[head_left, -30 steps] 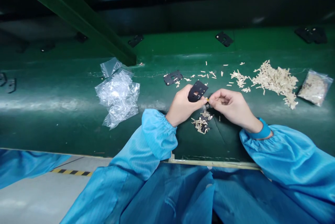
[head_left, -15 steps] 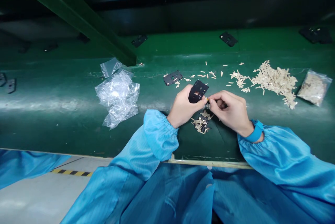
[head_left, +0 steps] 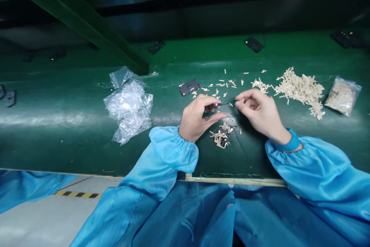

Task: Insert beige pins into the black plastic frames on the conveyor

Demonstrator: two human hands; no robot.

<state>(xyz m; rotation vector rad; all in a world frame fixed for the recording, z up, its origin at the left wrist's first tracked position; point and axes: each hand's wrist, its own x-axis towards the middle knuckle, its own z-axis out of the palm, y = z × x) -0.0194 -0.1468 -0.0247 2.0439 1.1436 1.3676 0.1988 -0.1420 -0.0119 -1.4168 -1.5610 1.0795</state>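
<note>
My left hand (head_left: 196,118) pinches a thin black flat part (head_left: 221,105), now seen edge-on, between thumb and fingers. My right hand (head_left: 258,112) is just to its right, thumb and forefinger pinched at the part's right end; whether they hold a small piece is too small to tell. Both hands hover over the green belt (head_left: 72,123). A small heap of beige strips and dark bits (head_left: 221,137) lies right below the hands. Both arms wear blue sleeves.
Crumpled clear plastic bags (head_left: 128,104) lie to the left. Another black part (head_left: 189,87) lies beyond my left hand. Scattered beige strips lead to a large pile (head_left: 300,89) and a filled bag (head_left: 342,95) at right. More black parts (head_left: 253,44) sit on the far belt.
The black part in my left hand has turned from face-up to edge-on and flat. My right hand has drawn slightly away to the right. The view shifted a little.
</note>
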